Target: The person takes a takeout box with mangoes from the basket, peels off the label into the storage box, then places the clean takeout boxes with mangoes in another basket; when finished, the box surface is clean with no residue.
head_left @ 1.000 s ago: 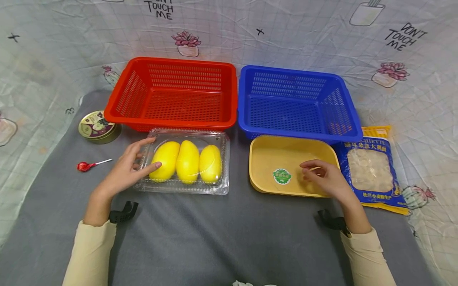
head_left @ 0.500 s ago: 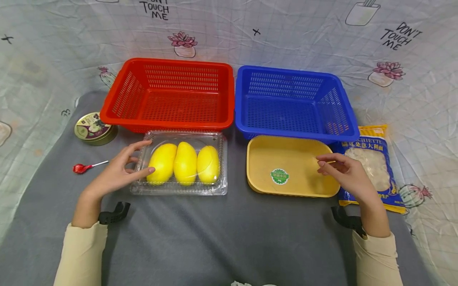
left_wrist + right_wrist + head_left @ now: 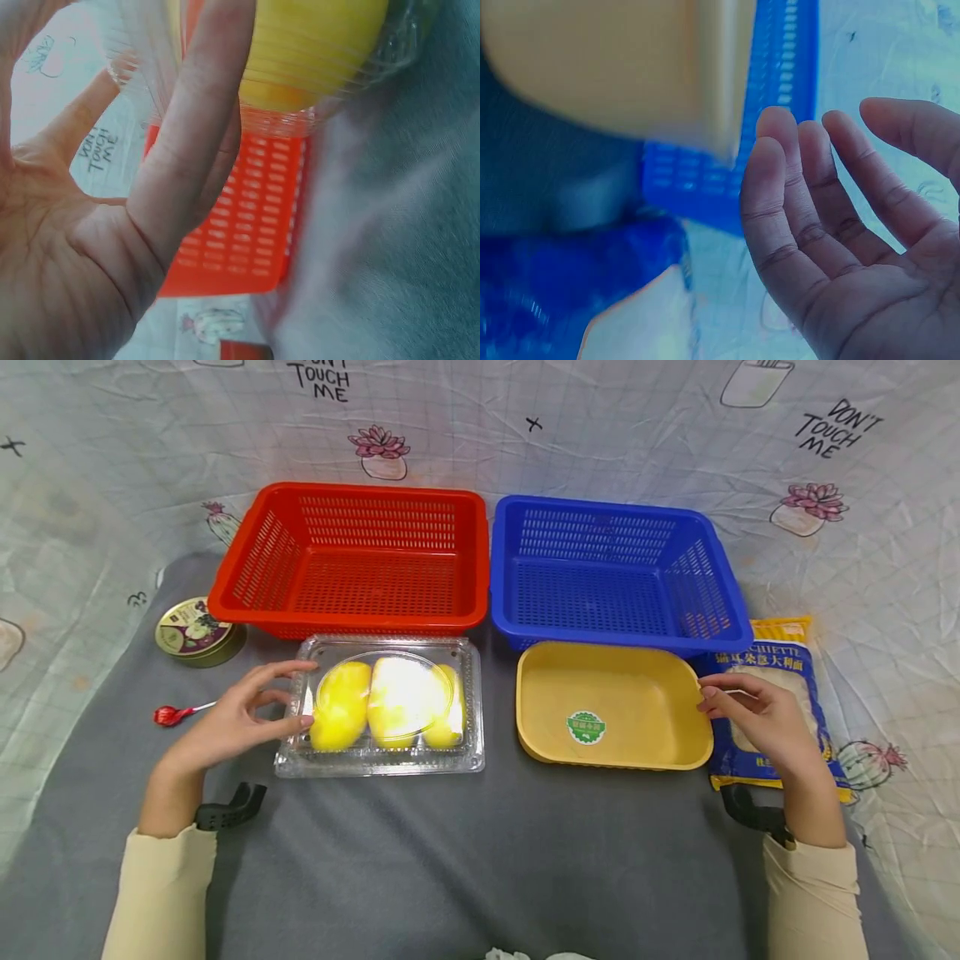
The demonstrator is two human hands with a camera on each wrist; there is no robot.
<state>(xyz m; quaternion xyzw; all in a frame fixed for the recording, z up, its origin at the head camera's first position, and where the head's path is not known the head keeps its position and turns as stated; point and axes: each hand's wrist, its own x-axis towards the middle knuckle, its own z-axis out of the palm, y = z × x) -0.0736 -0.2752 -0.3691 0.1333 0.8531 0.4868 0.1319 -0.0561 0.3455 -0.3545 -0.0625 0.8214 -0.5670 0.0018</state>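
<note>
In the head view a clear plastic clamshell box (image 3: pixel 471 752) holds 3 yellow mangoes (image 3: pixel 341 706). My left hand (image 3: pixel 238 714) grips its left edge, thumb on the near part and index finger by the far corner. The left wrist view shows the box close against the thumb; the other fingertips are partly hidden. To the right lies a shallow yellow plastic tray (image 3: pixel 637 693) with a green round sticker. My right hand (image 3: pixel 765 718) hovers at the tray's right rim, above a pasta bag (image 3: pixel 802 752). Its fingers are loosely bent and hold nothing in the right wrist view.
Behind stand a red plastic basket (image 3: pixel 375 627) and a blue basket (image 3: pixel 600 639), side by side. A round tin (image 3: pixel 198 635) and a red lollipop (image 3: pixel 174 716) lie at the left. A patterned cloth (image 3: pixel 600 427) hangs at the back.
My right hand has moved right, from over the tray to its right rim. My left hand has slid outward to the box's left edge; the box has shifted slightly and a glare now covers its lid.
</note>
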